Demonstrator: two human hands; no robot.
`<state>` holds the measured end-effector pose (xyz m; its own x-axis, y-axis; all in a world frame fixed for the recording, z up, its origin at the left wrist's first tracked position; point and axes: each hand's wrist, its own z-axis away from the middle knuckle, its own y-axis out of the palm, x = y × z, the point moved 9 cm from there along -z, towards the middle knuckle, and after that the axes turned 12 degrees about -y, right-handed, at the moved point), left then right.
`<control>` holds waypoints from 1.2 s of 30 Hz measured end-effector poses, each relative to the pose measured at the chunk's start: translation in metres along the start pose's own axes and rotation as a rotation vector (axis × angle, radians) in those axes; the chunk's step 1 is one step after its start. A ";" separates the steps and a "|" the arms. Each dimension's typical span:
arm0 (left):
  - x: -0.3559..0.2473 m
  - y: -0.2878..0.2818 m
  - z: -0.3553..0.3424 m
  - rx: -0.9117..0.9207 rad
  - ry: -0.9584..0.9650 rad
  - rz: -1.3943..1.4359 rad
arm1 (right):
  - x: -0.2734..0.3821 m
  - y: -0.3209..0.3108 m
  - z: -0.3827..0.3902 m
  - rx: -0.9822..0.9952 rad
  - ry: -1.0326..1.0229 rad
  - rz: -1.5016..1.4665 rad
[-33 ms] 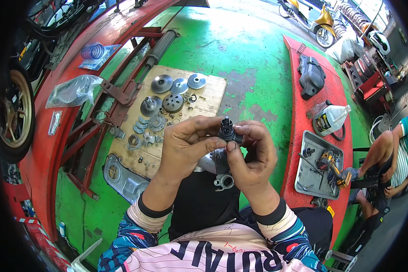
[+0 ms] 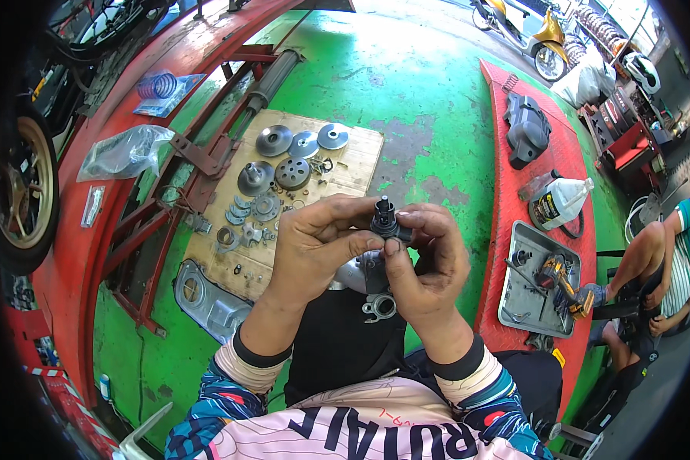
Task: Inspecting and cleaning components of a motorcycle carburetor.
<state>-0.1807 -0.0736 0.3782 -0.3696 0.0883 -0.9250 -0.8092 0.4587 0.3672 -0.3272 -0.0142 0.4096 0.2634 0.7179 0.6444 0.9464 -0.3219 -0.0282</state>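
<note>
My left hand (image 2: 314,245) and my right hand (image 2: 429,264) are raised close together in front of my chest, fingers bent inward. Between their fingertips they pinch a small black cylindrical part (image 2: 385,222), upright, with a slim pin at its top and a ribbed collar lower down. Under the thumbs shows a silver-grey metal piece (image 2: 353,274). A dark bracket with a round metal ring (image 2: 382,307) hangs just below it. My fingers partly cover these pieces, and I cannot tell whether they are joined to the black part.
Beyond my hands, cardboard (image 2: 353,169) bears discs, a drilled drum (image 2: 292,174) and several small parts. A silver cover (image 2: 207,299) lies at its near edge. On the red platform at right are a metal tray (image 2: 537,318) with a cordless driver (image 2: 563,284), and a white jug (image 2: 560,203). Someone sits far right.
</note>
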 end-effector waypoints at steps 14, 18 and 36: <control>0.006 0.030 -0.003 0.009 -0.098 0.137 | 0.006 -0.022 0.004 -0.025 0.034 -0.103; 0.006 0.027 0.000 -0.002 -0.027 0.153 | 0.007 -0.028 0.001 -0.018 0.051 -0.028; 0.256 -0.351 0.175 -0.802 -1.007 -1.390 | 0.025 -0.090 -0.014 0.011 -0.042 0.016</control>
<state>0.0885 -0.0573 -0.0051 0.7702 0.6175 -0.1599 -0.3589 0.2123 -0.9089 -0.4087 0.0236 0.4390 0.2864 0.7382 0.6108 0.9438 -0.3270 -0.0474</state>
